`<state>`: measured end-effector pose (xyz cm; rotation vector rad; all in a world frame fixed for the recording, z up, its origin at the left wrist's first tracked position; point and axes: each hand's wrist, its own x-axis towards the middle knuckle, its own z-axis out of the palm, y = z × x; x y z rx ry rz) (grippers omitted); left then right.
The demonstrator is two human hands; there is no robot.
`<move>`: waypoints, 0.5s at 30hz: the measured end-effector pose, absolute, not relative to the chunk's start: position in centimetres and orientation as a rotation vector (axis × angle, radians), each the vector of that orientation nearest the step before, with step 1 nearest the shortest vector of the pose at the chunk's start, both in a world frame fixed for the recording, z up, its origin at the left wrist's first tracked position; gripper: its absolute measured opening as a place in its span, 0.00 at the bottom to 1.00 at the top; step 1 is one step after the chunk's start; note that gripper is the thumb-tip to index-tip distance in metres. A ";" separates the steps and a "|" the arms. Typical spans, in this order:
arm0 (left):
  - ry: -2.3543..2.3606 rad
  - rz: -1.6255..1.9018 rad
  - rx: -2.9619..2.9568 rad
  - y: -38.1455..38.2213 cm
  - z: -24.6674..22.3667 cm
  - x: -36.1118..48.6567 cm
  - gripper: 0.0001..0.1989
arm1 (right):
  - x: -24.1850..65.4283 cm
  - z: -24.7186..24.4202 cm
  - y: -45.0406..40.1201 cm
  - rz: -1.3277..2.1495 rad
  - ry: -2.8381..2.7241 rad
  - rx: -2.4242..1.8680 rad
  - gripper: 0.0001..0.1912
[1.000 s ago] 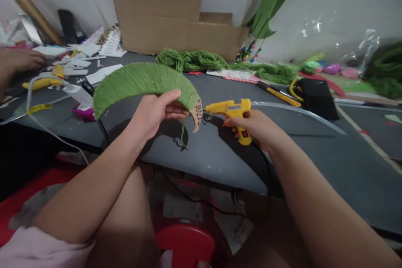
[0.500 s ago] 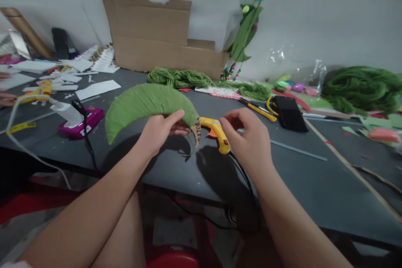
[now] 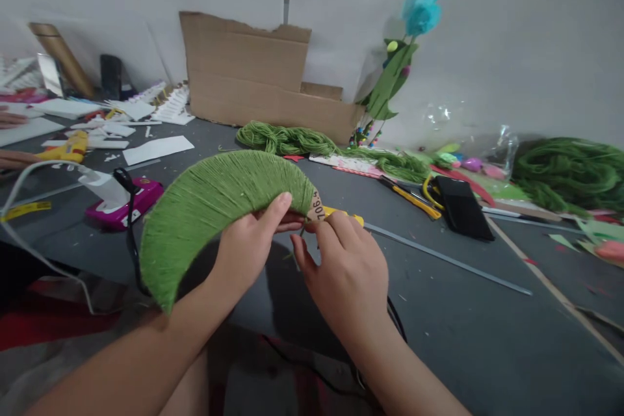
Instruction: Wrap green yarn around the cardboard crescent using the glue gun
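A cardboard crescent wrapped in green yarn (image 3: 229,192) is held above the table by my left hand (image 3: 251,240), thumb on its face near the right end. Bare printed cardboard (image 3: 316,207) shows at that tip. My right hand (image 3: 344,266) is at the tip, fingers pinched on the loose green yarn end (image 3: 302,232); the fingertips are partly hidden. Behind my right hand lies a yellow glue gun (image 3: 358,218), mostly covered by the hand.
Skeins of green yarn (image 3: 287,138) lie along the back, below a cardboard sheet (image 3: 244,71). To the right are a black phone (image 3: 463,207) and a yellow cutter (image 3: 414,200). At left, a magenta power strip (image 3: 121,205) has cables. Another person's hand (image 3: 12,118) rests by white scraps.
My right hand has moved left from beside the glue gun to the crescent's tip and the yarn end. The crescent has tilted, its left point lower. The camera view has shifted slightly.
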<state>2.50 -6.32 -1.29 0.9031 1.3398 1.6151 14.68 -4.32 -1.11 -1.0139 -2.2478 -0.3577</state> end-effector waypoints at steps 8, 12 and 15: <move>1.725 1.398 1.068 -7.3 -0.2 2.2 0.14 | 15.0 -0.6 -4.7 0.511 -2.134 -1.057 0.04; 1.811 1.301 1.154 -7.5 0.3 1.9 0.14 | 15.9 0.0 -4.4 1.190 -1.863 -1.024 0.05; 1.742 1.237 1.172 -7.2 0.3 1.7 0.17 | 16.6 0.3 -4.0 1.301 -1.781 -1.063 0.07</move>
